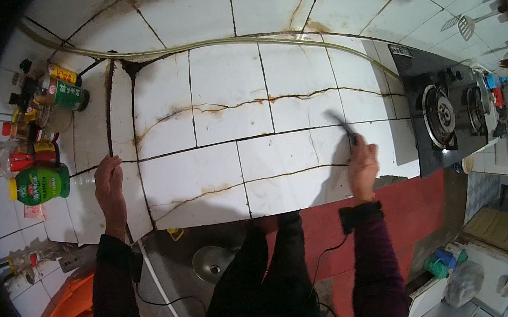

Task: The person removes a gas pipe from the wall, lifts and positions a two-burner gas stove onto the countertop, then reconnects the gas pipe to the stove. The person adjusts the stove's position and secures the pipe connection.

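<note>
One dark, slender implement [344,123], too blurred for its exact kind to be told, is gripped in the right hand [363,166], whose fingers are closed around its near end. Its far end points up and to the left over the white-tiled surface [226,127]; whether it touches the tiles cannot be told. The left hand [110,195] is at the left part of the same surface, near a dark seam, its fingers loosely bent and holding nothing visible.

Brown-stained cracks and dark joints cross the tiles. A yellowish hose [217,44] runs along the back, where the surface meets the tiled wall, toward a black gas stove [410,110] with two burners on the right. At the far left, bottles and jars stand close together, among them a green jar with a yellow lid [43,184] and a dark jar with a green label [68,95]. A slotted spatula [466,27] hangs on the wall beyond the stove. Below the front edge are a round metal dish [212,264] and a red mat [385,220].
</note>
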A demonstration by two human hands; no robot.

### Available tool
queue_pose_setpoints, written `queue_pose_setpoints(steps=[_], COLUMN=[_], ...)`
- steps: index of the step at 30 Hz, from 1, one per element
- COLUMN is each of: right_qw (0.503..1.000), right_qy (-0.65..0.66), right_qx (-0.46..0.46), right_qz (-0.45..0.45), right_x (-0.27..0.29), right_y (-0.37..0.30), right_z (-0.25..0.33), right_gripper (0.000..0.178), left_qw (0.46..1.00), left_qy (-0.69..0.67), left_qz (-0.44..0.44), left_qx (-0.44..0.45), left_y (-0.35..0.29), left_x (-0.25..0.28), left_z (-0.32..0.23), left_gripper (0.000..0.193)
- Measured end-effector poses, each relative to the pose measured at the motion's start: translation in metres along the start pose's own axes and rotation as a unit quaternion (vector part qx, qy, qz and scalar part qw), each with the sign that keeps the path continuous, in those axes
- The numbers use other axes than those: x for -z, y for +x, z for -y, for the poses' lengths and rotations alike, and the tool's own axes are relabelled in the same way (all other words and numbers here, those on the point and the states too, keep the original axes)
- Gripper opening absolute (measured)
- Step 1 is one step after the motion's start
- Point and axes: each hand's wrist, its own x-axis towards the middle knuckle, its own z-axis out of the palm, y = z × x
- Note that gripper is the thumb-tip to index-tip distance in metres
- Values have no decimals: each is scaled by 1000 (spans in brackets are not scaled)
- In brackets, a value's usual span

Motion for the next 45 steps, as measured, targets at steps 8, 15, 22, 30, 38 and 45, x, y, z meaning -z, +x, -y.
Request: queue_pose_setpoints(steps=[8,15,22,30,38,45], right_qw=[983,936,954,913,914,839], right_qy=[78,51,-136,-401,-224,-214], right_qx=[158,221,261,-25,321,470], right_qz=[45,271,57,-75,-102,173], right_x=[-180,-244,-92,92,-133,-258], right_y=[-108,-248,-56,86,95,-180], right_z=[80,267,25,-125,36,249], right_gripper=[42,19,38,23,33,17], left_qw=[1000,998,1000,995,998,985], left_qy=[-20,35,10,-85,53,57], left_qz=[9,8,8,6,-7,-33], left_qx=[6,-46,-16,41,-39,-159], left_y=[-1,1,-2,-1,-2,4], left_x=[1,2,3,1,4,8], left_z=[1,0,-1,2,-5,-14], left_gripper=[24,27,25,28,33,28])
